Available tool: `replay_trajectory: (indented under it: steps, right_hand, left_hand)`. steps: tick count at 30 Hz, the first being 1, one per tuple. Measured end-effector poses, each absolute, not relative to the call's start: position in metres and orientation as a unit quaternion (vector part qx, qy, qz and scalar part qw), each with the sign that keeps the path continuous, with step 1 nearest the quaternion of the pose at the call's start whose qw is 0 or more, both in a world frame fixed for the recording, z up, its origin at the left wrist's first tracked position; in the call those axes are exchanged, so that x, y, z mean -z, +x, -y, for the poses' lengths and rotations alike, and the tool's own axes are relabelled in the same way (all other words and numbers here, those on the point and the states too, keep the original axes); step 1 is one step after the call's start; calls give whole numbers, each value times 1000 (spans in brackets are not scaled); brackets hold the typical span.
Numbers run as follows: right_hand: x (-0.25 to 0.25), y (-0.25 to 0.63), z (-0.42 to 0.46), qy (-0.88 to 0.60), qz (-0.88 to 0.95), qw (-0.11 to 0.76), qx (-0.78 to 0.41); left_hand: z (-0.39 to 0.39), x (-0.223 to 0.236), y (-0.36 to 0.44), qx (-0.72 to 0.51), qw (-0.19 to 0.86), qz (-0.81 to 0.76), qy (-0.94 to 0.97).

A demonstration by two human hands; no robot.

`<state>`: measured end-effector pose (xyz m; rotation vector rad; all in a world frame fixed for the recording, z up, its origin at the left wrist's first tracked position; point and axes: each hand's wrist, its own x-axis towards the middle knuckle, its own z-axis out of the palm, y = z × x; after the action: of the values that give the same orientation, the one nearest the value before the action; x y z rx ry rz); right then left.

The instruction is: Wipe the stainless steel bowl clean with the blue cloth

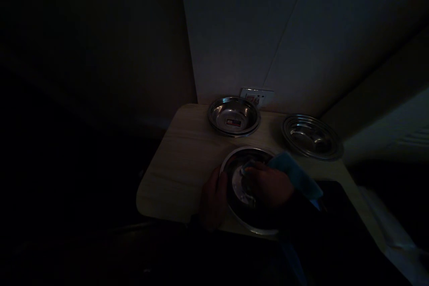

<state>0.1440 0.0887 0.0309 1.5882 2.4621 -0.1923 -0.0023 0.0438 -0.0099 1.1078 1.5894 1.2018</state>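
A shiny metal bowl [246,228] sits near the front edge of the small wooden table. My left hand [213,199] grips its left rim, with the fingers along the outside and the thumb at the edge. Inside the bowl, my right hand [270,184] is closed on a blue cloth [295,174] and presses it towards the bottom. Part of the cloth hangs out to the right past the hand. Dim light hides much of the bowl's inside and the fingertips of my right hand.
At the back of the table [170,161] stands a metal bowl with a label [233,118], seemingly stacked on another. Several nested metal bowls [311,138] are at the right back. A wall socket [257,96] is behind them. A dark flat object [335,196] lies at the right.
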Motion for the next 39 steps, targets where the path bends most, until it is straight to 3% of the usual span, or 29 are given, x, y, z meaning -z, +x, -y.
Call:
replay_trajectory:
  steps: [16, 27, 39]
  right_hand:
    - [-37, 150, -91, 559, -822, 74, 77]
    - [-41, 141, -91, 526, -837, 115, 97]
    - [-43, 130, -93, 529, -834, 105, 119]
  left_hand:
    - [-44, 8, -2, -477, 436, -627, 435]
    - [-44, 8, -3, -461, 448, -638, 425]
    - [-45, 9, -1, -451, 439, -664, 403]
